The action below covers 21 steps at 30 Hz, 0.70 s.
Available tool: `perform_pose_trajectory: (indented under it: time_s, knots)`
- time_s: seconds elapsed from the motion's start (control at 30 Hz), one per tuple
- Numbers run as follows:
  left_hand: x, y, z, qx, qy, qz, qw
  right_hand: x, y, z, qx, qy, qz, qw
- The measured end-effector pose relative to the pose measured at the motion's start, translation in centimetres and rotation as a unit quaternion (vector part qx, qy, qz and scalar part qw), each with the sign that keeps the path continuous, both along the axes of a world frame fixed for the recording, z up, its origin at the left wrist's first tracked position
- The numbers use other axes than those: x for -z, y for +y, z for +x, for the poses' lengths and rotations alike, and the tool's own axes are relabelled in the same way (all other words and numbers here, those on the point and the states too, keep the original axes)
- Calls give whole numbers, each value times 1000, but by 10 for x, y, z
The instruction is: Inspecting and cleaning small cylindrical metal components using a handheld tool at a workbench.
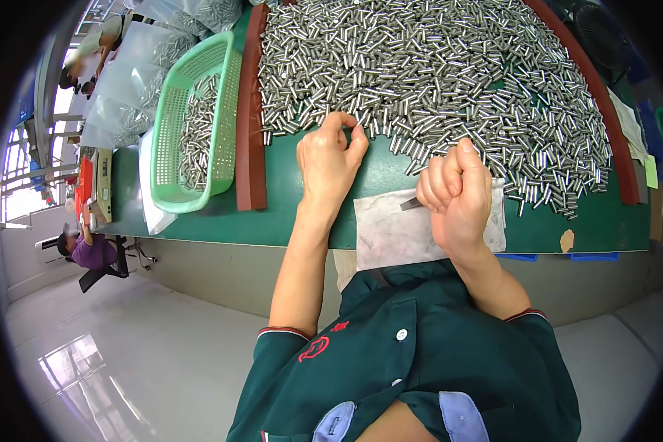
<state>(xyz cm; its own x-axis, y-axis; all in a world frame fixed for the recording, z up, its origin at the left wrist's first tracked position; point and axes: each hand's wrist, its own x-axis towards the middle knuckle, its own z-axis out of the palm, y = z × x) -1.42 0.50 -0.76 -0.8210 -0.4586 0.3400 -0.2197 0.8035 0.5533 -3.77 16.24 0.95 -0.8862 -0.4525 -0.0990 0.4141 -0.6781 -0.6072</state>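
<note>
A wide spread of short, shiny metal pins point(420, 66) covers much of the green tabletop point(295, 214). My left hand point(324, 158) is at the near edge of the pins, with thumb and index finger pinched together; whatever may be between the fingertips is hidden. Curled into a fist with the thumb on top, my right hand point(455, 193) hovers over a stained white cloth point(390, 239) at the table's front edge. A narrow dark flat strip point(411, 203) shows beside the fist's fingers; I cannot tell whether it is held or lies on the cloth.
Red-brown rails point(251, 147) flank the pins left and right. To the left stands a green plastic basket point(225, 140) partly filled with pins. Clear plastic bags point(129, 81) of pins lie beyond it. A scale point(102, 184) and other people are farther left.
</note>
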Motion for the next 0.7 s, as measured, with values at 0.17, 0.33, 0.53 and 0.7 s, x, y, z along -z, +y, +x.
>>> perform_pose_trajectory:
  time_s: [0.17,0.33,0.53,0.7]
  knots:
    - [-6,-2,1,39,115,399,909,0,2,-1,6,7,-1,1000]
    - [-3,-29,15,122,166,789,579,0,2,-1,-7,2,13,1000]
    - [-6,-24,14,128,169,788,578,1,2,-3,-8,9,31,999]
    - [-1,-33,22,154,122,797,571,1,0,-2,-14,13,30,999]
